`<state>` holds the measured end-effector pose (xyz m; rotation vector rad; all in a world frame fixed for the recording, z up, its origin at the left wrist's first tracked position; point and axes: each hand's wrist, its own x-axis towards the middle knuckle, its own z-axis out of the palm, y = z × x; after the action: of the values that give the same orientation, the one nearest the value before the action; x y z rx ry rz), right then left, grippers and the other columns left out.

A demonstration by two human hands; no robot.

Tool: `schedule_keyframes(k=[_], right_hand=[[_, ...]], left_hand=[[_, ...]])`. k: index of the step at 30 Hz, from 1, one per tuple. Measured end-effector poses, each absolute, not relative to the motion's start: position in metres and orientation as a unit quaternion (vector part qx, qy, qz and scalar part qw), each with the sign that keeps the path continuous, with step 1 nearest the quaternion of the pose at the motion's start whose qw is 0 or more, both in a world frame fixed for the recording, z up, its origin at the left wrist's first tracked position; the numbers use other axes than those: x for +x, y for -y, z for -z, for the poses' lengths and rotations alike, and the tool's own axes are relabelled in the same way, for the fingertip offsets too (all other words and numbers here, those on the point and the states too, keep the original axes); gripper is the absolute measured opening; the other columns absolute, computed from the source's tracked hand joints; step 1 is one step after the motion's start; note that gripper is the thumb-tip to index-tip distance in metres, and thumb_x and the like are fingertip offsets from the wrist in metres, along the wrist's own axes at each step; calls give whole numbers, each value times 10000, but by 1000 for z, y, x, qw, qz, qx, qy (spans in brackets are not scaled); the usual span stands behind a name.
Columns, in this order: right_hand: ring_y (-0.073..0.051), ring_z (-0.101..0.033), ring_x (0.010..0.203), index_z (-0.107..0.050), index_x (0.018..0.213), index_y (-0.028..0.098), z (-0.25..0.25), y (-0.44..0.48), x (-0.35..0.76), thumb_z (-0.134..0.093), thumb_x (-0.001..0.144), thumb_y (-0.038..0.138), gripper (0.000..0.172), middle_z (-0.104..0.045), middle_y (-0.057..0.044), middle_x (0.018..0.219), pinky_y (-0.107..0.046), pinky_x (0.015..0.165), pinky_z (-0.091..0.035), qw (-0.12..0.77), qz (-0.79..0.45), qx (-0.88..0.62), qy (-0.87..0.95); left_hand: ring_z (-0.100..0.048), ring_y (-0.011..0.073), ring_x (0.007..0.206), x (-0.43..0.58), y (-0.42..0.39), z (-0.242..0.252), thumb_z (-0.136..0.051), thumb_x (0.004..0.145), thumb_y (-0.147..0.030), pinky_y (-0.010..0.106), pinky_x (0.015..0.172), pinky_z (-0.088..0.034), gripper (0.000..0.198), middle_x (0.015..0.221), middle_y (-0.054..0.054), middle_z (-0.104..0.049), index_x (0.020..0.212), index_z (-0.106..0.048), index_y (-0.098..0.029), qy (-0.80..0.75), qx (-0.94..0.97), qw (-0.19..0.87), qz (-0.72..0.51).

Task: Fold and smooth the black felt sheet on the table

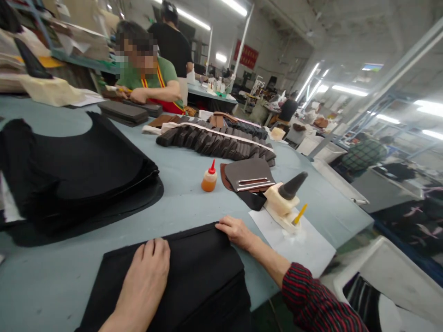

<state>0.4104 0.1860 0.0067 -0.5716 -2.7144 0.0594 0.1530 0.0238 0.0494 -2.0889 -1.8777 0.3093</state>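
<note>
At a grey-blue worktable point(187, 189) in a strip-lit workshop, stacked black panels point(79, 170) fill the left. The left hand point(147, 272) lies flat and empty on a black fabric sheet point(200, 263) at the near edge (its lower part cut off). The right hand point(237, 232) presses open-palmed on its far corner. Bare tabletop separates the sheet from an orange glue bottle point(209, 176).

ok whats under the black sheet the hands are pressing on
The black sheet lies on the grey-blue table, left hand flat on top, right hand at its far corner. Darker layers show beneath its near edge; whatever else it covers is hidden.
</note>
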Motion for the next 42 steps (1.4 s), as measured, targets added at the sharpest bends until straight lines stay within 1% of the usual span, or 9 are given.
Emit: schedule_keyframes(k=[4, 9, 14, 18, 21, 26, 31, 36, 42], right_hand=[[-156, -574, 896, -631, 1105, 178, -11, -187, 409, -441, 937, 111, 263, -641, -72, 977, -266, 732, -507, 169, -16, -204, 964], [-164, -560, 864, -632, 1083, 162, -20, -182, 405, -411, 962, 134, 253, -636, -71, 940, -272, 707, -496, 137, 15, -194, 971], [-178, -543, 821, -620, 1093, 139, -22, -175, 404, -372, 982, 153, 273, -632, -87, 940, -301, 689, -490, 88, 62, -187, 976], [-191, -545, 863, -609, 1105, 133, -17, -173, 410, -368, 983, 144, 270, -629, -91, 967, -319, 725, -489, 88, 82, -196, 973], [-193, -531, 858, -613, 1073, 127, -16, -177, 418, -384, 979, 138, 248, -618, -86, 922, -319, 721, -469, 104, 88, -198, 971], [-200, -482, 803, -630, 842, 145, -29, -188, 425, -462, 956, 156, 202, -577, -74, 810, -329, 684, -414, 101, 137, -252, 952], [-208, -486, 926, -570, 1179, 169, -45, -168, 376, -427, 977, 179, 248, -594, -92, 993, -345, 770, -414, 119, 122, -220, 960], [-201, -513, 886, -579, 1134, 129, -41, -151, 359, -471, 951, 162, 215, -607, -86, 969, -324, 725, -456, 58, 68, -176, 980], [-232, -515, 1001, -557, 1210, 107, -18, -158, 418, -456, 920, 81, 308, -610, -122, 1053, -369, 842, -495, 151, 50, -272, 949]], left_hand=[[-608, 234, 746, 172, -33, -59, -293, 803, 22, 347, 664, -493, 585, 874, 158, -649, 1304, -550, -136, 662, -731, 129, -108], [-637, 272, 846, 213, -52, -69, -272, 829, -2, 407, 753, -482, 500, 953, 220, -642, 1167, -635, -55, 649, -745, 111, -104], [-679, 315, 806, 239, -68, -70, -253, 820, 21, 358, 596, -472, 692, 981, 197, -659, 1419, -385, -302, 693, -708, 51, -130], [-653, 268, 738, 206, -55, -71, -260, 831, 5, 381, 632, -469, 576, 856, 159, -639, 1301, -548, -163, 670, -732, 60, -103], [-635, 249, 748, 184, -43, -67, -264, 831, 5, 366, 639, -468, 565, 869, 160, -632, 1307, -542, -120, 672, -725, 90, -124], [-628, 231, 746, 193, -42, -62, -286, 840, 9, 360, 656, -446, 696, 849, 105, -615, 1421, -364, -368, 685, -706, 108, -145], [-633, 236, 755, 199, -47, -60, -273, 845, 18, 353, 652, -428, 706, 866, 110, -621, 1398, -386, -406, 700, -690, 95, -155], [-621, 241, 778, 182, -37, -52, -268, 831, 20, 356, 648, -443, 668, 938, 137, -629, 1385, -453, -303, 694, -701, 112, -120], [-627, 258, 762, 183, -39, -54, -268, 818, 30, 375, 651, -451, 682, 892, 141, -629, 1391, -447, -294, 695, -700, 115, -120]])
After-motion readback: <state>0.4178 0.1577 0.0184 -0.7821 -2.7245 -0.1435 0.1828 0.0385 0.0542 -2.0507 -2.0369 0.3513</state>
